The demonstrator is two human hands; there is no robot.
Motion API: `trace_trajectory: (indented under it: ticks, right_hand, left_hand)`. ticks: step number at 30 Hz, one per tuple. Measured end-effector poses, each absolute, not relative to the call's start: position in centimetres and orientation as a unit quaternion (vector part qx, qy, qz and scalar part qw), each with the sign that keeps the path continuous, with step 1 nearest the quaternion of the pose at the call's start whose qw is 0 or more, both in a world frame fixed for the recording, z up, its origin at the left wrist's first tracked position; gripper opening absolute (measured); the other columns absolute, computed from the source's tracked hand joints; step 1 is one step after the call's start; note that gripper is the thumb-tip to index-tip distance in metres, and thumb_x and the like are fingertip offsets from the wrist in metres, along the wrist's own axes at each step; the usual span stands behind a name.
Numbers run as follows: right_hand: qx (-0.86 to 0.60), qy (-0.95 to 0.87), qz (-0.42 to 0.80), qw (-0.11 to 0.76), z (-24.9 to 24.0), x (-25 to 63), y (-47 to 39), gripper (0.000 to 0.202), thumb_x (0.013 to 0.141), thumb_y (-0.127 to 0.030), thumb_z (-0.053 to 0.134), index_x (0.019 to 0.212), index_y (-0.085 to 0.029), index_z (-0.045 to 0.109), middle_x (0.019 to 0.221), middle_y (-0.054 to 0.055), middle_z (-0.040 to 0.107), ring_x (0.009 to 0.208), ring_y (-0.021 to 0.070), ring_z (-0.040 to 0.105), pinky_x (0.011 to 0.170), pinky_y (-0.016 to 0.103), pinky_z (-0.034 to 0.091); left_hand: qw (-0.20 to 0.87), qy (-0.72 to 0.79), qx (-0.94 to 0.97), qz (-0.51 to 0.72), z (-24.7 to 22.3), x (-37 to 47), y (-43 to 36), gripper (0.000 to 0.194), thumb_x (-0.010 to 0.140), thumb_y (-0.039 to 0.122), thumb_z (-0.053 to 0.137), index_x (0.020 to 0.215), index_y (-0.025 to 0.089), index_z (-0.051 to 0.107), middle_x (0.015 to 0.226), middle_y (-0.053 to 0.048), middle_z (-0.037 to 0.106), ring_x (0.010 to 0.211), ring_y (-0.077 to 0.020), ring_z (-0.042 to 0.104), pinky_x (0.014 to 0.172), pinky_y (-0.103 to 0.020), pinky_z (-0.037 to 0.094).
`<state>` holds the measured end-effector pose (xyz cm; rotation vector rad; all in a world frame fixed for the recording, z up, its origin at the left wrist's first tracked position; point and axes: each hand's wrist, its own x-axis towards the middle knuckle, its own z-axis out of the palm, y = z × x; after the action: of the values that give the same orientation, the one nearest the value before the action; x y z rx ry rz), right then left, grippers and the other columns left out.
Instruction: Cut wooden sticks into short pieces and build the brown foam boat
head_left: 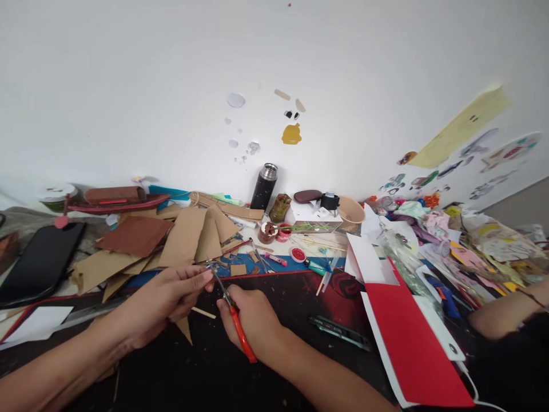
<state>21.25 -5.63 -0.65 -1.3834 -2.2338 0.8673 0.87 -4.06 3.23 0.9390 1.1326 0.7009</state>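
Closed around red-handled scissors (242, 336), my right hand (253, 320) is near the middle of the dark table. The blades point up and left toward the fingertips of my left hand (182, 289). Thumb and forefinger of my left hand are pinched together, and what they hold is too small to make out. A thin pale stick (203, 312) lies just below my left hand. Cardboard pieces (184, 234) lie behind it.
A black bottle (265, 187) stands by the wall. A green cutter (339, 332) and red card (422, 343) lie to the right. On the left are a black phone (40, 260) and a red model boat (120, 205). Another person's arm (510, 309) rests at the far right.
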Motion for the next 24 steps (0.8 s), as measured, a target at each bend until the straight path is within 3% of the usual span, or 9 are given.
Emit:
trace_trajectory:
  ticks: [4,7,10,14,17,20,24]
  right_hand:
    - [-0.499,-0.783,0.312,0.2,-1.1,21.4,-5.8,0.019,0.098,-0.031,0.057,0.082,-0.024,0.051,0.068,0.0,0.062,0.057,0.0144,0.055,0.059,0.025,0.034]
    - [-0.5,-0.769,0.33,0.221,-1.2,21.5,-6.0,0.019,0.099,-0.034,0.055,0.083,-0.024,0.052,0.067,-0.001,0.061,0.056,0.0143,0.054,0.058,0.024,0.035]
    - [-0.494,-0.759,0.354,0.233,-0.8,21.5,-6.1,0.021,0.099,-0.034,0.057,0.081,-0.024,0.051,0.064,-0.002,0.057,0.053,0.013,0.05,0.057,0.024,0.034]
    - [-0.499,-0.734,0.397,0.232,-0.2,21.7,-6.0,0.024,0.097,-0.032,0.065,0.078,-0.023,0.054,0.062,-0.004,0.055,0.052,0.0116,0.049,0.057,0.023,0.036]
    - [-0.485,-0.719,0.437,0.24,0.2,21.8,-5.8,0.022,0.095,-0.034,0.073,0.081,-0.022,0.062,0.066,-0.004,0.06,0.058,0.0122,0.055,0.062,0.023,0.041]
    - [-0.469,-0.696,0.487,0.241,0.5,21.9,-5.5,0.022,0.095,-0.039,0.077,0.086,-0.022,0.066,0.067,-0.004,0.062,0.061,0.0125,0.058,0.064,0.023,0.043]
    - [-0.452,-0.665,0.551,0.221,0.9,22.0,-5.1,0.024,0.095,-0.044,0.078,0.092,-0.022,0.068,0.066,-0.006,0.062,0.059,0.0125,0.06,0.063,0.022,0.045]
  left_hand:
    - [0.695,0.504,0.41,0.308,3.6,1.1,-4.0,0.066,0.066,0.085,0.08,0.076,0.022,0.063,0.046,0.014,0.025,0.041,-0.0078,0.015,0.04,-0.023,0.018]
    - [0.582,0.516,0.542,0.318,3.8,1.1,-4.0,0.061,0.083,0.081,0.068,0.079,0.02,0.069,0.054,0.004,0.052,0.048,-0.013,0.043,0.047,-0.024,0.035]
    - [0.383,0.524,0.698,0.303,3.5,0.8,-4.1,0.048,0.1,0.063,0.054,0.085,0.022,0.073,0.076,-0.005,0.074,0.068,-0.0214,0.067,0.063,-0.029,0.048]
    - [0.106,0.503,0.824,0.238,2.3,-0.1,-4.0,0.034,0.106,0.036,0.044,0.095,0.021,0.073,0.072,-0.005,0.074,0.062,-0.0229,0.069,0.058,-0.03,0.043]
    - [-0.044,0.441,0.877,0.184,2.0,-0.6,-3.7,0.031,0.102,0.014,0.042,0.102,0.02,0.072,0.071,-0.003,0.071,0.061,-0.0229,0.068,0.056,-0.031,0.042]
    - [-0.109,0.388,0.9,0.166,2.5,-1.1,-3.3,0.033,0.094,0.002,0.043,0.101,0.019,0.071,0.071,-0.004,0.07,0.06,-0.0231,0.067,0.055,-0.032,0.042]
    - [-0.095,0.389,0.9,0.17,2.9,-1.6,-2.8,0.034,0.09,0.002,0.046,0.104,0.02,0.071,0.075,-0.004,0.072,0.061,-0.0239,0.069,0.055,-0.032,0.043]
